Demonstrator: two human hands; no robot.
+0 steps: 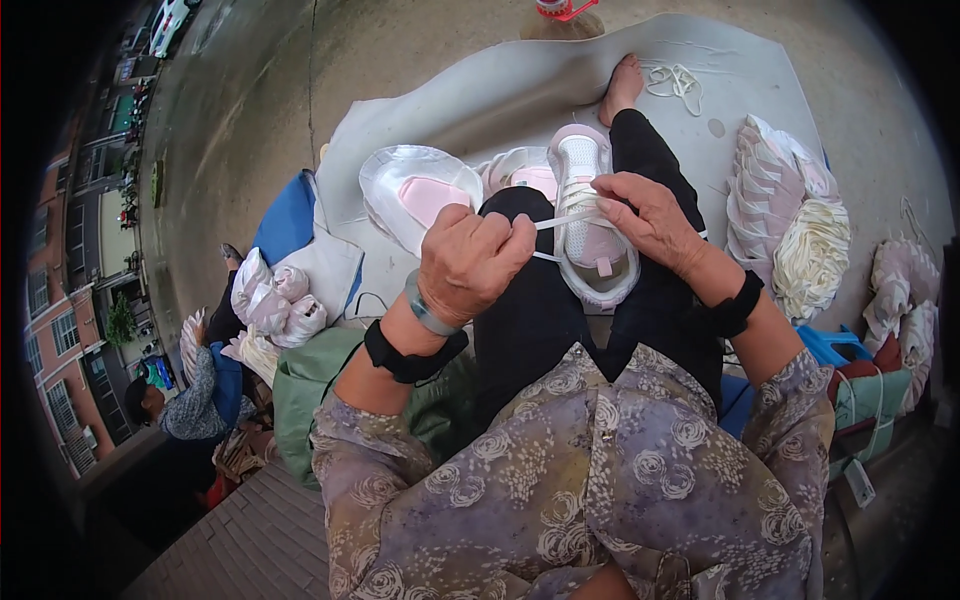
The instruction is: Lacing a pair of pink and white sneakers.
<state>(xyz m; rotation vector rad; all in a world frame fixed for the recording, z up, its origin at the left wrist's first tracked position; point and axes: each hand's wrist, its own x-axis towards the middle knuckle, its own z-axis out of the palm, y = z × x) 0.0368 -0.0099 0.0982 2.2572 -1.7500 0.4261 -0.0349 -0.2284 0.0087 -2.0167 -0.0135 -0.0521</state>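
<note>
A white and pink sneaker (581, 160) lies across my lap, its toe pointing away from me and its heel loop nearest my body. White lacing runs over its tongue. My left hand (468, 262) is closed in a fist around a white shoelace (548, 223) and pulls it taut to the left of the shoe. At the shoe's right edge, my right hand (655, 217) has thumb and fingers closed on the lacing; the exact grip is partly hidden. Just beyond my left hand rest a white shoe piece with a pink inside (432, 197) and another pink and white shoe (520, 172).
A pale sheet (440, 120) covers the ground ahead, with loose white laces (680, 85) on it. To the right sit bundled pink and white shoe parts (765, 195) and a cream lace bundle (812, 260). A green bag (310, 385) and another person (195, 405) are at left.
</note>
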